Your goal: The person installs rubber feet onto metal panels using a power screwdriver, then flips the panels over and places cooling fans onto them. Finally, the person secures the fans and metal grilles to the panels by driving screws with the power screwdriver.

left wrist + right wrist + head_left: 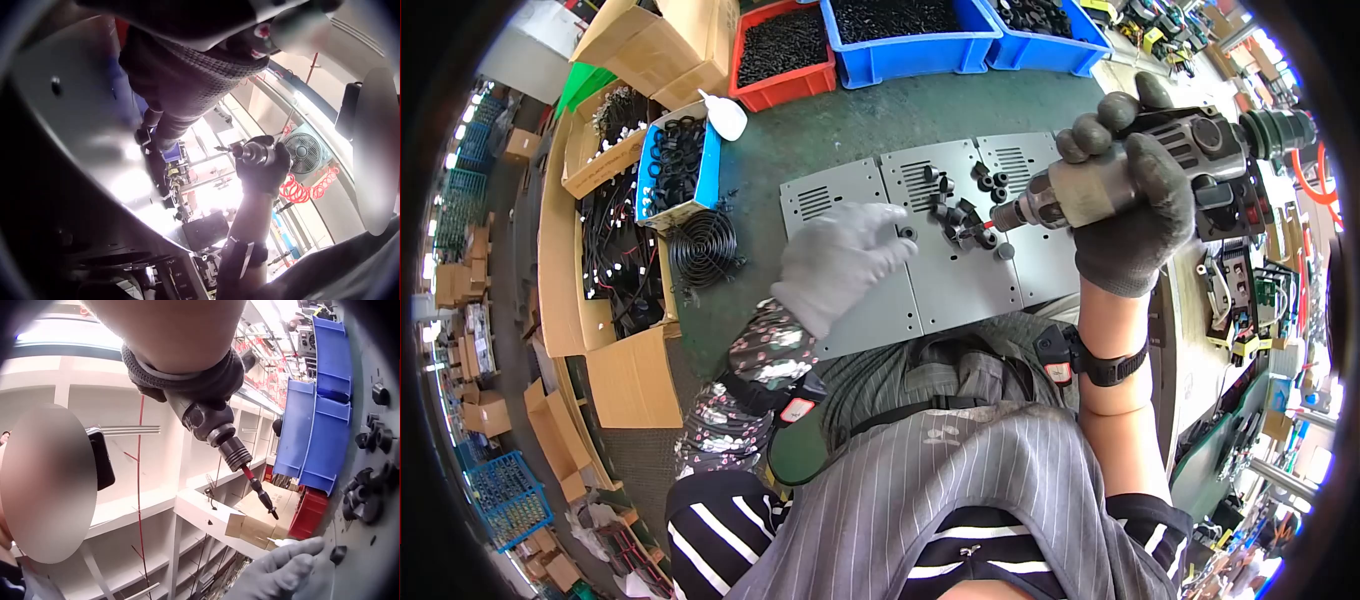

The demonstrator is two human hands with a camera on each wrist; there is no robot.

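three gray panels (pixel 960 285) carry loose black pieces (pixel 945 212), likely to keep them within reach; over the panels, the right hand (pixel 1162 200) grips a driver (pixel 1082 193), the left hand (pixel 840 262) extends relaxed fingers.

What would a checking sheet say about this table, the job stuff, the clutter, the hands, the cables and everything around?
Surface: green table with grey slotted panels on it.
Job's things: small black parts grouped on the panels; power tool with a driver bit.
Clutter: red bin, blue bins and a cardboard box along the far side.
Hands: left hand beside one black part, contact unclear; right hand grips the power tool.
Cables: dark wires in an open carton.
Surroundings: fan, red coiled hose.
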